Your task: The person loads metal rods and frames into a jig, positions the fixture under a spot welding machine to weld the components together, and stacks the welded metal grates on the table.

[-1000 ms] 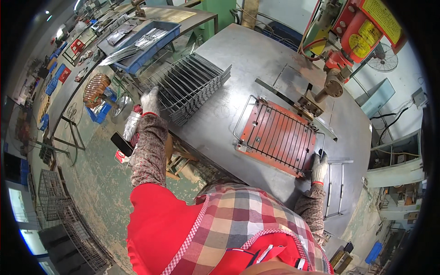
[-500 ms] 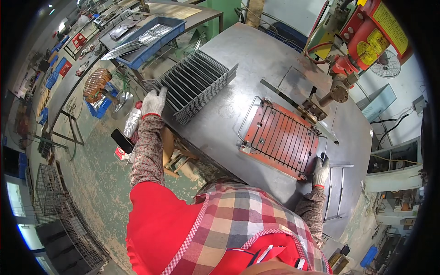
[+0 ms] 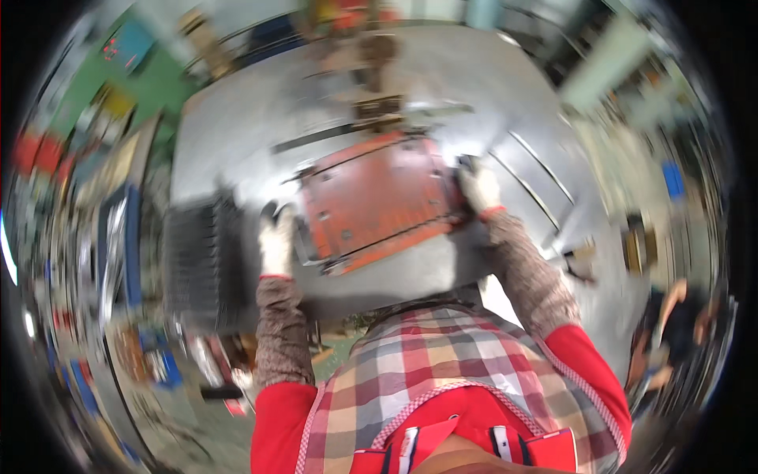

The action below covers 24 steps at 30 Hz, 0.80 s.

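Observation:
Motion smears much of the head view. A reddish flat plate fixture (image 3: 379, 193), edged by dark rods, lies on the metal table (image 3: 513, 79) in front of me. My left hand (image 3: 276, 241), in a white glove with dark fingertips, is just left of the plate, beside a bent wire loop (image 3: 304, 241). Its fingers look apart with nothing visible in them. At the plate's right edge is my gloved right hand (image 3: 479, 188), close to or touching it; blur hides what its fingers do. A stack of dark wire racks (image 3: 201, 265) stands left of my left hand.
Behind the plate is a metal clamp block (image 3: 377, 110) under a machine head, with a dark bar (image 3: 312, 138) to its left. Two thin rods (image 3: 525, 186) lie right of my right hand. A blue tray (image 3: 118, 245) stands far left; a person (image 3: 671, 332) is at far right.
The view has swung right. My left hand has left the wire racks and come beside the plate's left side. My right hand has moved farther up the plate's right edge.

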Available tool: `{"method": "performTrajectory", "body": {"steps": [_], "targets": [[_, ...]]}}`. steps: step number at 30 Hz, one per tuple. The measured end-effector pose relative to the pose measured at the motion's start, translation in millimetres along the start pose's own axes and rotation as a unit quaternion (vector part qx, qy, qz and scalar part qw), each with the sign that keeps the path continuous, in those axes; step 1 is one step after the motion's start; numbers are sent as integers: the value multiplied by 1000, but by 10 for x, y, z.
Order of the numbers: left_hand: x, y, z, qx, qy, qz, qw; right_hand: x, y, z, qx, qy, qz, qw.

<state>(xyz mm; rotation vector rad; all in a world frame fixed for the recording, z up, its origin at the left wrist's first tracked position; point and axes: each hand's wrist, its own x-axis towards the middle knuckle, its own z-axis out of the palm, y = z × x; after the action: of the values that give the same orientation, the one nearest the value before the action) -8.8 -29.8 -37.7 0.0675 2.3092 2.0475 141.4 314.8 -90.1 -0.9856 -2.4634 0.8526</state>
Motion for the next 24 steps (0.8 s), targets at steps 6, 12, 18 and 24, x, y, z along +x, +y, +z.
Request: {"method": "performTrajectory", "body": {"steps": [6, 12, 18, 24], "targets": [[-16, -289, -123, 57, -216, -139, 965, -843, 120, -190, 65, 44, 92, 993], [-632, -86, -15, 145, -265, -175, 937, -1896, 370, -605, 71, 24, 128, 989], [-1676, 75, 654, 68, -423, -162, 889, -3203, 1167, -1215, 92, 92, 218, 967], [-2134, 96, 1838, 96, -601, -278, 743, -4139, 2154, -1106, 95, 115, 383, 911]]}}
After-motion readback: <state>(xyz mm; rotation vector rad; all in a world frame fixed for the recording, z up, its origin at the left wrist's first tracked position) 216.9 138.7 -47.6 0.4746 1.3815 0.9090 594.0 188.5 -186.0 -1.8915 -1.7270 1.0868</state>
